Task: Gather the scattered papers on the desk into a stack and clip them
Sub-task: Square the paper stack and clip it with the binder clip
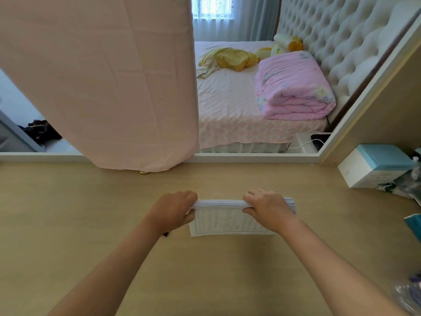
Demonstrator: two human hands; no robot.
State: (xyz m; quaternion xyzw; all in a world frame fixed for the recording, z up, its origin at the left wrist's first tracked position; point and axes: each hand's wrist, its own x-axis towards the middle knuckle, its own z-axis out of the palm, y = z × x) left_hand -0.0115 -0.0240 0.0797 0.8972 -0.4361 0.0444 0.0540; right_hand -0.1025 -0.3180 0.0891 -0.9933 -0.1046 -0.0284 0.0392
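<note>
Two hands, one stack of papers

Both hands hold the stack of papers (227, 221) at the centre of the frame. It stands upright, its printed face toward the camera and its lower edge down at the desk (91, 224). The left hand (175, 210) pinches the stack's upper left corner with curled fingers. The right hand (266, 208) clamps the upper right, thumb in front. A small dark object (165, 234) peeks from under the left wrist. A pink cloth (102, 76) hangs at upper left.
</note>
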